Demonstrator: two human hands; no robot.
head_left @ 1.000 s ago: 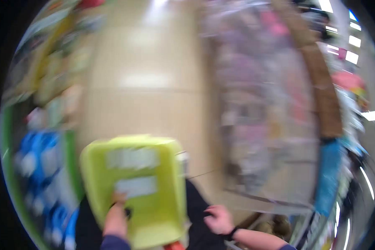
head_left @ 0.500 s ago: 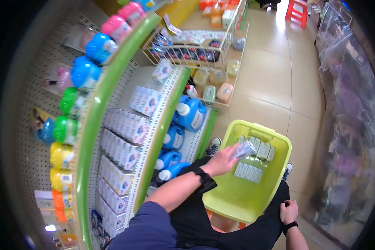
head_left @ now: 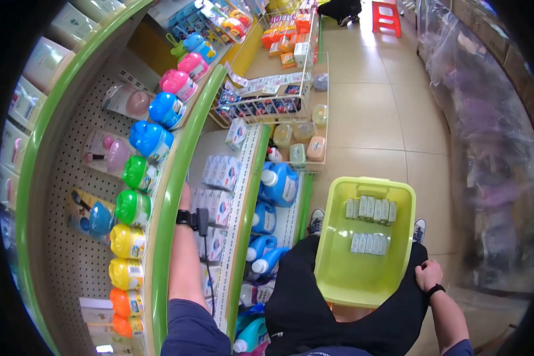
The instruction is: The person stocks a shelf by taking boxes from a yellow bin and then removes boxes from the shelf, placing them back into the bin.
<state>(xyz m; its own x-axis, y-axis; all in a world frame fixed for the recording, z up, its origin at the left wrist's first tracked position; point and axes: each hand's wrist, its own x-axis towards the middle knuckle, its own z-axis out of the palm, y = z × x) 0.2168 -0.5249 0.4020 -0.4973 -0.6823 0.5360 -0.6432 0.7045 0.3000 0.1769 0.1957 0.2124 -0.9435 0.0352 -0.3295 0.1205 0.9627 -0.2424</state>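
In the head view, our left hand (head_left: 186,194) has moved from over the yellow-green plastic tub (head_left: 356,274) to beside shelved white cardboard boxes (head_left: 221,172); a curved green shelf edge (head_left: 175,178) hides it, so we cannot tell its grip. Our right hand (head_left: 428,275) curls loosely, seemingly empty. Between them, the tub holds two rows of small pale boxes (head_left: 370,209); beige tiled floor (head_left: 365,124) stretches ahead. Labels are unreadable.

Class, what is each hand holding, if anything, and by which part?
Left hand: cannot be told; its fingers are hidden behind the green shelf edge. Right hand: no held object shows; it rests at the knee.
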